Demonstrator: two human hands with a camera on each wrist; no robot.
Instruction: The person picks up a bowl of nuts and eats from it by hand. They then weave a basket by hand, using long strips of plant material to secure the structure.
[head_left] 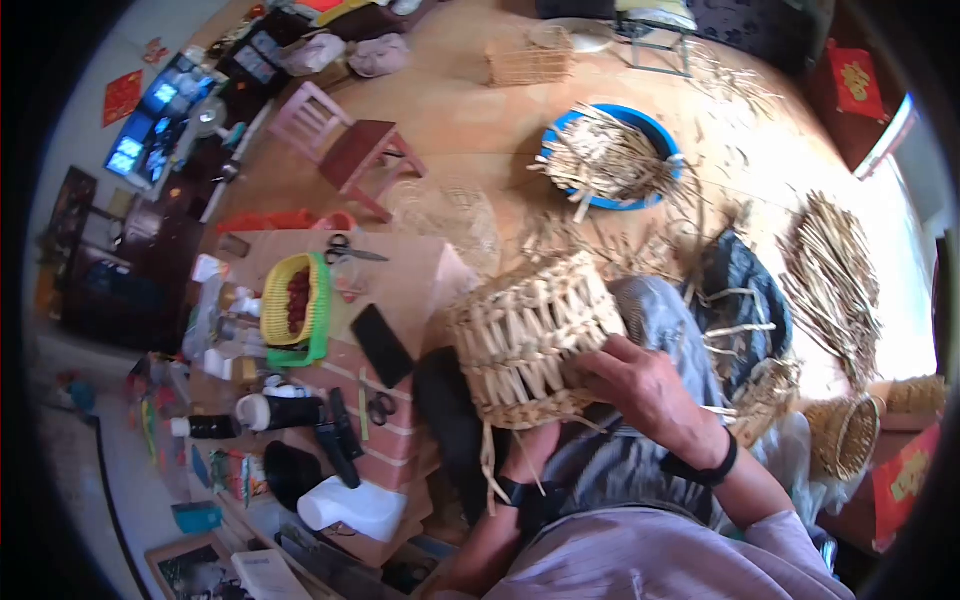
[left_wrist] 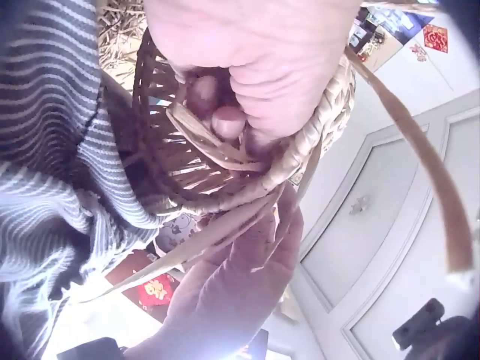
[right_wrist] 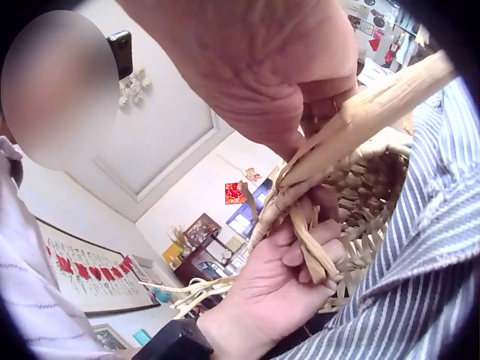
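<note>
A woven straw basket (head_left: 535, 340) lies tilted over the person's lap, its mouth toward the body and loose strands trailing from the rim. The left hand (right_wrist: 274, 289) reaches into the mouth, its fingers curled round a flat straw strand (right_wrist: 311, 251) at the rim. From the outside, the right hand (head_left: 645, 390) grips the basket's edge with bent fingers; its fingertips are partly hidden. A thicker strand (right_wrist: 375, 112) stretches across the opening beneath this hand in the right wrist view. In the left wrist view, the left hand (left_wrist: 255, 56) covers part of the rim.
A low table (head_left: 420, 270) on the left bears a phone (head_left: 382, 345), scissors (head_left: 350, 250) and a yellow-green basket (head_left: 290, 300). A blue basin (head_left: 645, 120) of straw stands ahead. To the right lie a straw bundle (head_left: 835, 280) and a dark plastic bag (head_left: 745, 290).
</note>
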